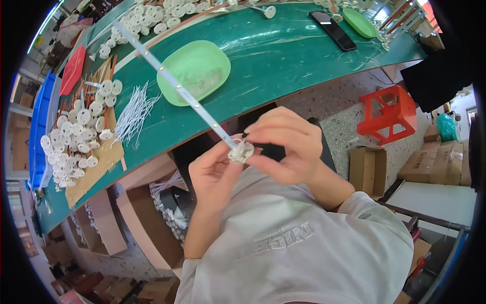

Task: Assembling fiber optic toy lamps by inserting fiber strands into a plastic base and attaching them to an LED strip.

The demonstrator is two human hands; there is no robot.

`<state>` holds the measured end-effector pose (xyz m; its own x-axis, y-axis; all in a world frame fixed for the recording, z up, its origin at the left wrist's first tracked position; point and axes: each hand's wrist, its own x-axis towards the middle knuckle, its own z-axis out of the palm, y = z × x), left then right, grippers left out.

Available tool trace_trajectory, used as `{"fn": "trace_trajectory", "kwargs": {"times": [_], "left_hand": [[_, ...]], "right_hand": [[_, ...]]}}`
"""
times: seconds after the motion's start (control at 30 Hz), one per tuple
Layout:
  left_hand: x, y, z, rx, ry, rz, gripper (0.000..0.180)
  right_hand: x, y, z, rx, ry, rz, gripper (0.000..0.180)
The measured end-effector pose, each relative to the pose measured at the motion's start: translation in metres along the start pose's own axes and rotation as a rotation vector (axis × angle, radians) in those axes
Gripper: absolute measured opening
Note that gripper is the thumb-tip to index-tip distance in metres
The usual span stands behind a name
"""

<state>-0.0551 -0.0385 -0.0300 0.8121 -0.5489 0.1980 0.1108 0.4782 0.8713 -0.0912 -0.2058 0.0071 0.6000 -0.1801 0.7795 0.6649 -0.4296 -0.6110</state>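
Both hands meet close to my body, just off the table's front edge. My left hand (215, 172) pinches a small whitish round piece (240, 153) from the left. My right hand (289, 144) grips the same piece from the other side, thumb beneath and fingers above. From this piece a long white LED strip (188, 98) with small yellow chips slants up and left, passing over a green plastic tray (220, 63). Fine detail at the fingertips is partly hidden.
White round-headed parts (83, 116) lie heaped on cardboard at left, beside a bundle of white wires (134, 114). More parts pile along the back. A phone (333, 31) lies far right on the green table (268, 50). A red stool (389, 116) and cartons (367, 172) stand right.
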Motion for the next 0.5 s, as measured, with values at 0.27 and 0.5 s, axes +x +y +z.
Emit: {"fn": "trace_trajectory", "kwargs": {"times": [0.27,0.5], "left_hand": [[-0.007,-0.007,-0.012,-0.264,-0.105,-0.021,0.064],[-0.005,-0.003,-0.023,-0.308,-0.051,-0.035,0.066]], "right_hand": [[-0.010,0.003,0.020,-0.164,0.007,-0.279,0.026],[-0.001,0.012,0.023,-0.093,-0.119,-0.279,0.024]]}}
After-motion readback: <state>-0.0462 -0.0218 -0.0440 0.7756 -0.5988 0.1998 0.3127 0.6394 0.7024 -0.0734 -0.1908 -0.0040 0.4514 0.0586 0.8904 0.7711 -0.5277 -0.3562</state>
